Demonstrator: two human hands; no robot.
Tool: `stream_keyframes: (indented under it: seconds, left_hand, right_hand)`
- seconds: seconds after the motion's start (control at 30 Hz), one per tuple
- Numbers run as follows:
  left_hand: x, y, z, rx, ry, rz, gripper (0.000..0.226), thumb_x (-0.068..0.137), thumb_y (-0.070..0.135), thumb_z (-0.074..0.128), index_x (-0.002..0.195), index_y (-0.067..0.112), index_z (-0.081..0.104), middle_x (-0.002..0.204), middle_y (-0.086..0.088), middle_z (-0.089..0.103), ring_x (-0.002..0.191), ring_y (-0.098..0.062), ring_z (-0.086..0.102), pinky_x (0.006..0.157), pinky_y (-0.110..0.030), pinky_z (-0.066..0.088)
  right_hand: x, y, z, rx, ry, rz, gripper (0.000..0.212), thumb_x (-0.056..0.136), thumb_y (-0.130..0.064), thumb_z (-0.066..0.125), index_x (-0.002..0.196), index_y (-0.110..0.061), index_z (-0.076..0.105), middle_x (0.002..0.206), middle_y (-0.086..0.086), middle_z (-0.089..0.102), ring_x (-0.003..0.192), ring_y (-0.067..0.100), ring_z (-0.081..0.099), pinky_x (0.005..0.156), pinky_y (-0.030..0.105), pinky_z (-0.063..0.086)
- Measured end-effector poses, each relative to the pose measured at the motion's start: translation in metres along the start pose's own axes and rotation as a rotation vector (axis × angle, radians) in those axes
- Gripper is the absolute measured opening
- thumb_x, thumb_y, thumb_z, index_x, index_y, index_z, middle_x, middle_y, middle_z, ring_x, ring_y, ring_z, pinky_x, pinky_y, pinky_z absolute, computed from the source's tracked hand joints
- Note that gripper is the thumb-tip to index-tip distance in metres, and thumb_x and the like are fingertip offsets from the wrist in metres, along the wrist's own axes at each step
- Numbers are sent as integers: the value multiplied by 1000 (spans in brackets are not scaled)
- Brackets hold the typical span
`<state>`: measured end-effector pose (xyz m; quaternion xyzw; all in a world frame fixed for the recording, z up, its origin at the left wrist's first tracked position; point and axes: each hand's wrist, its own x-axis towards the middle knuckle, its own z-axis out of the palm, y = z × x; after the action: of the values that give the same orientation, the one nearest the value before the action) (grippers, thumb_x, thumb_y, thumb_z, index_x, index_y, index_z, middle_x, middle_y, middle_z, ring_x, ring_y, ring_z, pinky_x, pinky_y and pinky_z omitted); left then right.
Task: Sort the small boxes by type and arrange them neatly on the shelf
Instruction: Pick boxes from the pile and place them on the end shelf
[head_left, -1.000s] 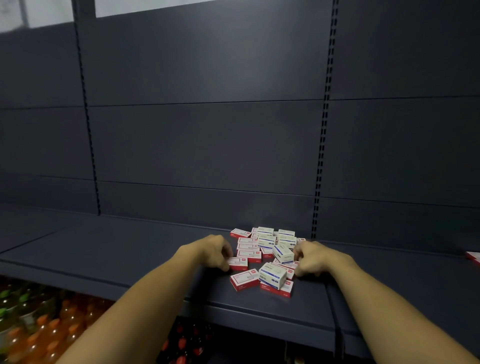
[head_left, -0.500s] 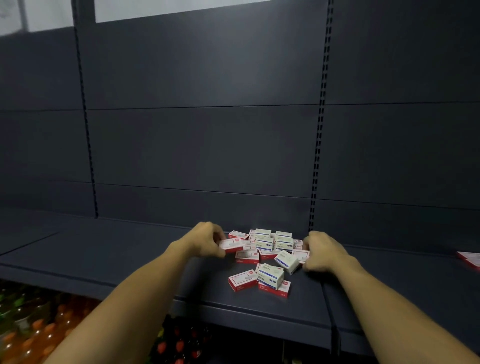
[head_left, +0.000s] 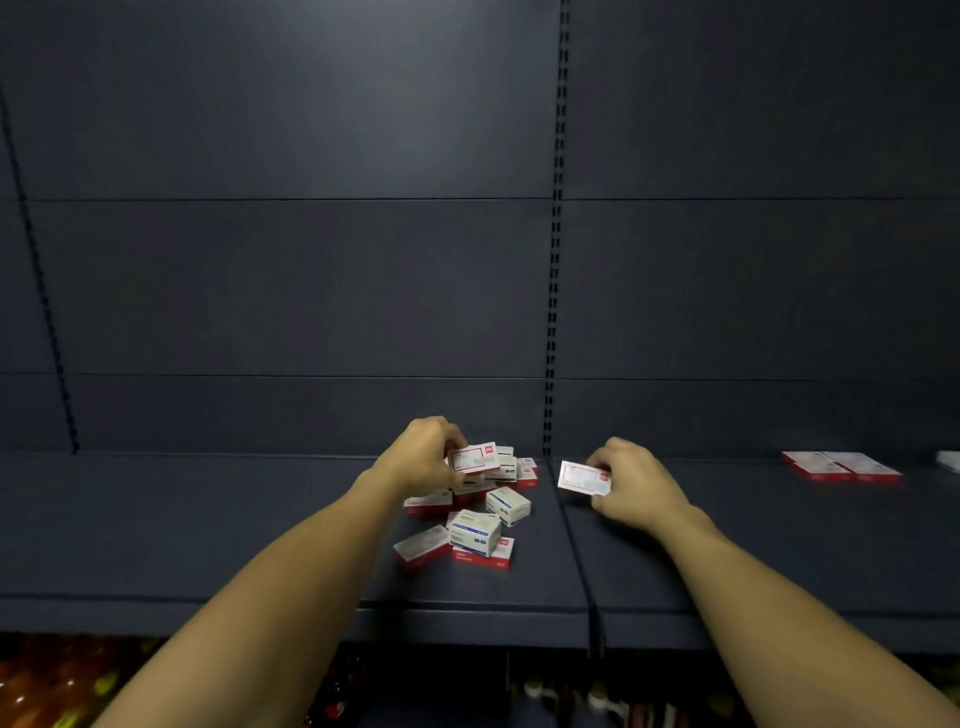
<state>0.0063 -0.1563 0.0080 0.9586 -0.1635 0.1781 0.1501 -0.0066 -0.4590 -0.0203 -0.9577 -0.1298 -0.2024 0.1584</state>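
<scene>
A red box (head_left: 474, 458) is pinched in the left hand (head_left: 423, 457) above the pile (head_left: 470, 519), another (head_left: 584, 478) in the right hand (head_left: 631, 480), nearer the sorted red row (head_left: 841, 466) lying rightward of its fingers.

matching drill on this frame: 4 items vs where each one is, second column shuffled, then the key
Items
1. red-trimmed box in left hand
2. red-trimmed box in right hand
3. blue-striped box
4. red boxes laid flat

Places
A. far right of the shelf, apart from the pile
B. lifted above the back of the pile
C. front of the pile, resting on a red-edged box
D. held right of the shelf seam, clear of the pile

Pairs: 1-B, 2-D, 3-C, 4-A
</scene>
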Motion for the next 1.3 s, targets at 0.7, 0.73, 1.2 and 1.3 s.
stream_keyframes:
  seconds: [0.7, 0.73, 1.2, 1.3]
  left_hand:
    - [47, 207, 75, -50, 6, 60, 35, 74, 26, 74, 107, 20, 68, 103, 5, 53, 97, -17, 57, 84, -32, 52]
    - [50, 218, 79, -55, 10, 58, 35, 74, 27, 74, 107, 20, 68, 104, 4, 54, 97, -17, 57, 84, -32, 52]
    - [92, 359, 141, -118, -38, 110, 33, 74, 26, 77, 105, 21, 65, 105, 5, 53, 93, -14, 56, 79, -30, 52]
    - [110, 378, 154, -112, -36, 125, 33, 74, 25, 77, 104, 20, 65, 106, 4, 53, 93, -15, 57, 79, -31, 53]
  right_hand:
    - [-85, 184, -112, -139, 45, 144, 38, 75, -18, 70, 112, -22, 64, 107, -5, 47, 109, 18, 49, 82, 35, 51]
    - [-89, 193, -119, -136, 48, 144, 38, 76, -17, 70, 112, -22, 63, 107, -5, 47, 109, 18, 48, 82, 35, 51]
    - [-122, 299, -160, -138, 67, 167, 47, 77, -20, 70, 123, -19, 61, 116, -2, 47, 116, 19, 48, 90, 36, 51]
    - [-117, 316, -163, -136, 85, 173, 46, 78, -17, 68, 123, -19, 61, 116, -2, 47, 116, 19, 46, 89, 36, 51]
